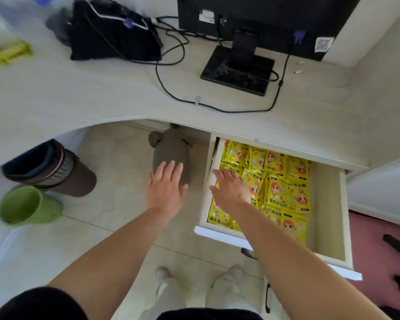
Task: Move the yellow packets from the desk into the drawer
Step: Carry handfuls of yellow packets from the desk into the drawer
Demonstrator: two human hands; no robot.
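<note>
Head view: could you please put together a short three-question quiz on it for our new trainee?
1. True or false: the drawer is shut.
2. What does the right hand lie over?
3. Fill in: the blurred yellow pile lies at the desk's far ____ end.
Key: 1. False, it is pulled open. 2. The yellow packets in the drawer. 3. Left.

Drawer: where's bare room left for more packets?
Bare strip of drawer floor along its right wall, beside the yellow packets. Left and centre are crowded; the right hand lies flat over the left packets.
</note>
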